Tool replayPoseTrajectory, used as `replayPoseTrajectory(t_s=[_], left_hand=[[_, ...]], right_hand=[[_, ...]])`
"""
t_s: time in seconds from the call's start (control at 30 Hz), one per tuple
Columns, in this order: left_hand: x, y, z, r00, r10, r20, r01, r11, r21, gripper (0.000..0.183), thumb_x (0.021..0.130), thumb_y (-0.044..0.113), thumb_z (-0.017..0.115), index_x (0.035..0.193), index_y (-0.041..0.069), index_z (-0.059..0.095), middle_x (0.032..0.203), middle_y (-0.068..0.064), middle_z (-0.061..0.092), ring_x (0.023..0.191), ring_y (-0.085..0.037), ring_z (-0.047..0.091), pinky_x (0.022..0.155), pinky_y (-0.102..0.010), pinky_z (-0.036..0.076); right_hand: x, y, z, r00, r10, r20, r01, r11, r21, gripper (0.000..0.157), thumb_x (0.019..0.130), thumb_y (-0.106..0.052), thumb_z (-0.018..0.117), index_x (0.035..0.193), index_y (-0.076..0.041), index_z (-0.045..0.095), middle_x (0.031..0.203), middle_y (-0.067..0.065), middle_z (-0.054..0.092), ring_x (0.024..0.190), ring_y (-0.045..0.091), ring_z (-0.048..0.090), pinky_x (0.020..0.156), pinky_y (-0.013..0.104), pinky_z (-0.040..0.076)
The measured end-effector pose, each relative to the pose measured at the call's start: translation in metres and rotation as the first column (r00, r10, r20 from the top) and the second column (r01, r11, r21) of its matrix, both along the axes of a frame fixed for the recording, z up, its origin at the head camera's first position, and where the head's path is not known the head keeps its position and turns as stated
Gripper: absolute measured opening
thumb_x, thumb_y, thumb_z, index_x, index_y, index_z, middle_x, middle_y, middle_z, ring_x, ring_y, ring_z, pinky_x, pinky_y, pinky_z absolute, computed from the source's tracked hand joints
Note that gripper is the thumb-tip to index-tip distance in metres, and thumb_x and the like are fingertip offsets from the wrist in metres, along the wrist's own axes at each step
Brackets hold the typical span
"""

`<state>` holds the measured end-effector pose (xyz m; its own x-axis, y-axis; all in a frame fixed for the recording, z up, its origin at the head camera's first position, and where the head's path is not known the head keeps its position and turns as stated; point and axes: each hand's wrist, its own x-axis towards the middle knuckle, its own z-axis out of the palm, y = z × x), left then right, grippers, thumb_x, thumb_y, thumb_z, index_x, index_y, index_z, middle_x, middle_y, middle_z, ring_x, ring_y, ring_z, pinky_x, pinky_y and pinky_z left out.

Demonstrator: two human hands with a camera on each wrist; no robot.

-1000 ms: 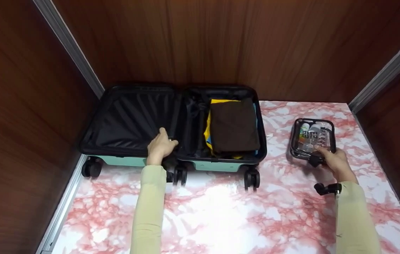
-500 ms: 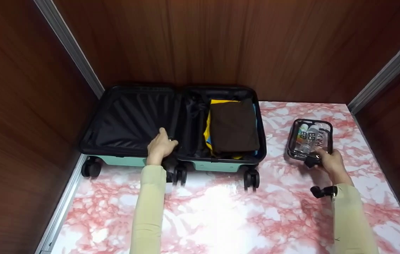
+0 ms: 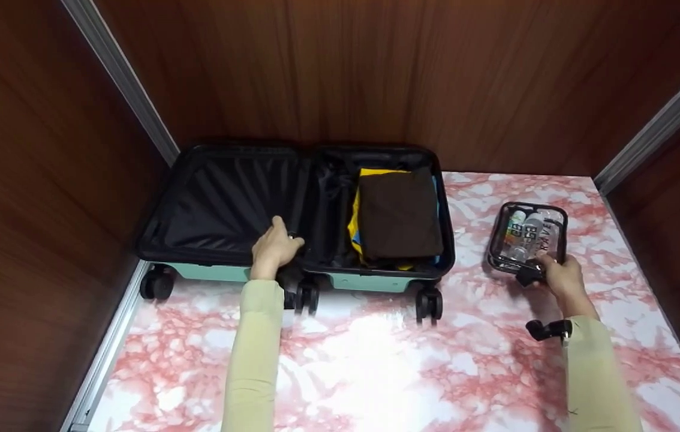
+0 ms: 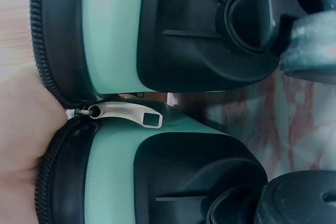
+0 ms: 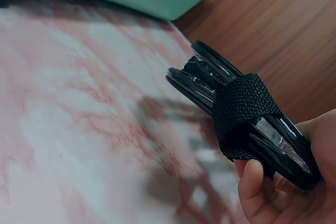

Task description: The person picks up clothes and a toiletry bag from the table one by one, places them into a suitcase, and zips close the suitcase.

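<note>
An open mint-green suitcase (image 3: pixel 370 282) with black lining lies spread in two halves. My left hand (image 3: pixel 275 245) rests on its middle seam at the front, thumb pointing right. In the left wrist view, the palm lies against the black zipper (image 4: pixel 44 77), beside a metal zipper pull (image 4: pixel 126 113). To the right of the case, my right hand (image 3: pixel 565 279) grips the front edge of a clear toiletry pouch (image 3: pixel 499 240) with black trim and small bottles (image 3: pixel 532 231) inside. The right wrist view shows the pouch edge-on above its shadow, with a black webbing strap (image 5: pixel 244 108).
Folded clothes, a dark brown one (image 3: pixel 400 216) on top of yellow and blue, fill part of the right half. The left half has a black lining panel (image 3: pixel 214 204). Black wheels (image 3: pixel 429 303) face me. Wood-grain walls (image 3: pixel 364 72) enclose the pink-and-white marbled surface (image 3: pixel 466 360).
My right hand has shifted slightly left with the pouch, which has turned a little. My left hand has stayed on the suitcase seam.
</note>
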<state>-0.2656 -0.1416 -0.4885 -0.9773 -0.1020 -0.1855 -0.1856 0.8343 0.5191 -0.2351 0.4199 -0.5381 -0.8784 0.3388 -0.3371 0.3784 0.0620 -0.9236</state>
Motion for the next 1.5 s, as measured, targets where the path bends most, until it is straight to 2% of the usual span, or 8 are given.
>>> replayPoseTrajectory(t_s=[0.3,0.37,0.53,0.63,0.83,1.2,1.33,1.5], left_hand=[[0.000,0.000,0.000,1.000,-0.001,0.001,0.001,1.000,0.007,0.076,0.098,0.035,0.063,0.155,0.000,0.027,0.143,-0.023,0.053,0.125,-0.044,0.053,0.104,-0.055,0.037],[0.000,0.000,0.000,1.000,-0.001,0.003,0.001,1.000,0.011,0.076,0.098,0.035,0.062,0.156,0.001,0.026,0.143,-0.023,0.052,0.125,-0.044,0.053,0.105,-0.055,0.037],[-0.001,0.000,0.000,1.000,-0.006,0.015,0.006,1.000,0.012,0.078,0.099,0.035,0.062,0.157,0.000,0.023,0.144,-0.022,0.052,0.123,-0.044,0.054,0.104,-0.056,0.038],[-0.002,0.000,-0.001,1.000,-0.006,0.019,0.006,1.000,0.001,0.078,0.099,0.035,0.062,0.157,0.000,0.024,0.144,-0.022,0.052,0.123,-0.044,0.055,0.103,-0.056,0.038],[-0.002,0.001,0.000,1.000,0.006,0.016,-0.005,1.000,-0.021,0.076,0.097,0.036,0.063,0.154,0.000,0.029,0.142,-0.021,0.055,0.123,-0.043,0.055,0.102,-0.055,0.039],[-0.001,0.000,0.000,1.000,0.009,0.006,-0.009,1.000,-0.021,0.074,0.096,0.035,0.064,0.151,0.000,0.031,0.140,-0.022,0.056,0.122,-0.044,0.056,0.101,-0.056,0.040],[-0.001,0.000,-0.001,1.000,0.010,0.001,-0.010,1.000,-0.020,0.072,0.095,0.035,0.064,0.149,0.000,0.033,0.138,-0.022,0.057,0.121,-0.044,0.056,0.101,-0.056,0.040],[0.000,0.000,-0.001,1.000,0.007,0.005,-0.007,1.000,-0.005,0.073,0.097,0.035,0.064,0.152,0.000,0.030,0.136,-0.022,0.058,0.119,-0.044,0.057,0.101,-0.055,0.040]], right_hand=[[0.000,0.000,0.005,0.999,-0.048,-0.019,0.047,0.996,-0.071,0.019,0.103,-0.012,0.053,0.118,-0.003,0.044,0.077,-0.003,0.058,0.058,0.009,0.060,0.054,0.028,0.056],[-0.001,-0.001,0.006,0.998,-0.061,-0.028,0.059,0.996,-0.069,0.024,0.103,-0.012,0.053,0.122,-0.002,0.044,0.076,-0.004,0.059,0.055,0.009,0.059,0.051,0.027,0.054],[-0.002,-0.005,0.009,0.995,-0.096,-0.032,0.094,0.994,-0.048,0.046,0.103,-0.013,0.055,0.141,0.006,0.038,0.075,-0.004,0.058,0.051,0.009,0.057,0.046,0.025,0.052],[-0.002,-0.006,0.010,0.994,-0.106,-0.036,0.106,0.994,-0.020,0.051,0.102,-0.014,0.055,0.145,0.006,0.037,0.076,-0.004,0.057,0.053,0.008,0.057,0.047,0.025,0.053],[-0.002,-0.007,0.012,0.991,-0.120,-0.056,0.118,0.992,-0.032,0.047,0.103,-0.013,0.056,0.143,0.005,0.041,0.073,-0.006,0.059,0.055,0.007,0.058,0.047,0.024,0.052],[0.000,-0.008,0.017,0.990,-0.128,-0.058,0.126,0.992,-0.024,0.033,0.103,-0.013,0.056,0.132,0.001,0.048,0.073,-0.008,0.059,0.058,0.005,0.058,0.051,0.023,0.052],[0.000,-0.008,0.017,0.989,-0.135,-0.064,0.132,0.990,-0.051,0.025,0.103,-0.012,0.056,0.124,-0.002,0.049,0.073,-0.007,0.060,0.058,0.005,0.059,0.050,0.023,0.051],[0.000,-0.008,0.017,0.989,-0.126,-0.074,0.125,0.992,-0.014,0.034,0.103,-0.013,0.055,0.133,0.001,0.047,0.076,-0.007,0.059,0.060,0.004,0.058,0.051,0.022,0.050]])
